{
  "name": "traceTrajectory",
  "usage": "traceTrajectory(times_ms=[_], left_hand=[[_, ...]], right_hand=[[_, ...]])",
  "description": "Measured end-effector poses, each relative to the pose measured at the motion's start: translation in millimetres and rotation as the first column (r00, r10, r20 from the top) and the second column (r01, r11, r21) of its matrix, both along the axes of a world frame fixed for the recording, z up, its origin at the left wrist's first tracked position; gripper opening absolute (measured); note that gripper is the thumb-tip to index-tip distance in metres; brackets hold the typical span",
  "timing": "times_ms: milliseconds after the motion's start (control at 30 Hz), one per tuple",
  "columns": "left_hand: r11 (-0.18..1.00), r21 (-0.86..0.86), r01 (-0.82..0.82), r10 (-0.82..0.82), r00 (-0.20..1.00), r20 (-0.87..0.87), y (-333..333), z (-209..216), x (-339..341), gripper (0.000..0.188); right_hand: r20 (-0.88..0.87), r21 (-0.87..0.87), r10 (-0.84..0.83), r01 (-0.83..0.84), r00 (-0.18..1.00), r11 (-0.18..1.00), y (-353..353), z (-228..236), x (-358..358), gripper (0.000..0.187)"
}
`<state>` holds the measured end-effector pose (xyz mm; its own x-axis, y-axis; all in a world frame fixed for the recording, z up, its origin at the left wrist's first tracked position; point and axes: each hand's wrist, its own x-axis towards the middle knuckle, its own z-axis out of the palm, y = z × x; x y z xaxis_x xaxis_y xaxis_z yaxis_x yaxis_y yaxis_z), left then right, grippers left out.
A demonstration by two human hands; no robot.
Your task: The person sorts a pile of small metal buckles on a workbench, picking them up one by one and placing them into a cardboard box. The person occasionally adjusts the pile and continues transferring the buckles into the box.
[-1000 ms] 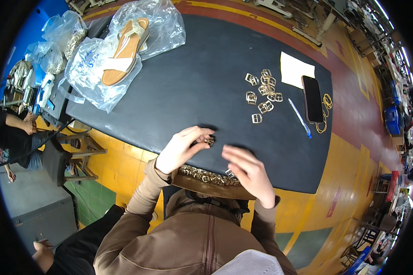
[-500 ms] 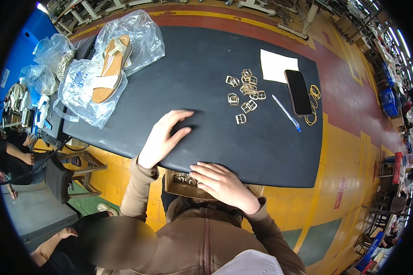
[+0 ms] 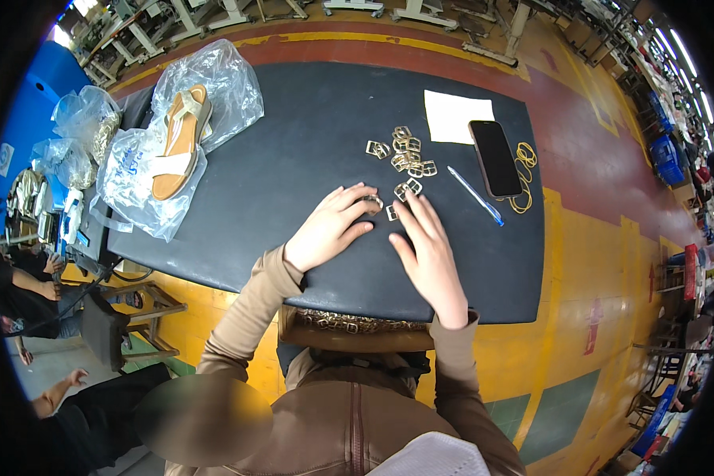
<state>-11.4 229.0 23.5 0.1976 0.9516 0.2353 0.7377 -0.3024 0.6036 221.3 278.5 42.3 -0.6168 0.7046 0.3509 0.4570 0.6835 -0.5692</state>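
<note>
A loose cluster of metal buckles point(image 3: 408, 152) lies on the black tabletop point(image 3: 285, 135). My left hand point(image 3: 331, 228) is palm down, fingers stretched and thumb apart; its fingertips partly cover one buckle point(image 3: 375, 204) at the near left of the cluster. To its right, my right hand point(image 3: 430, 254) has its fingers extended. Its fingertips reach a near buckle point(image 3: 392, 212) and come close to a pair of buckles point(image 3: 408, 189). Below the table's front edge, an open drawer point(image 3: 357, 339) holds many more buckles point(image 3: 349, 321).
At the right lie a white paper point(image 3: 456, 115), a black phone point(image 3: 497, 159), a pen point(image 3: 474, 194) and a yellow cord point(image 3: 524, 170). A sandal point(image 3: 174, 155) rests on clear plastic bags point(image 3: 234, 91) at the far left. Other people point(image 3: 44, 285) are beyond the left side.
Both hands have moved forward to the buckles, the right one away from the drawer and the left one rightward. The drawer's buckles show more fully now.
</note>
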Motion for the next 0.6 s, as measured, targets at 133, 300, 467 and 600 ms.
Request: traceTrajectory(times_ms=[133,300,467,600], left_hand=[[1.0,-0.022,-0.015,0.015,1.0,0.017,-22.0,4.2,-0.9,0.022],[0.996,-0.054,-0.066,0.073,0.985,0.155,-31.7,5.0,-2.1,0.024],[0.997,-0.026,-0.078,0.081,0.989,0.12,-30.2,3.5,-2.6,0.041],[0.998,-0.009,-0.061,0.061,0.996,0.062,-31.8,0.4,-2.1,0.046]], right_hand=[[0.107,0.052,0.048,-0.053,0.993,0.997,10.2,-4.2,-8.8,0.044],[0.005,-0.313,0.214,-0.202,0.977,0.928,-8.6,-1.3,6.9,0.04],[0.216,0.005,0.197,-0.203,0.956,0.979,-27.3,-8.9,5.0,0.053],[0.126,-0.179,0.487,-0.463,0.864,0.868,-76.2,-9.9,11.6,0.051]])
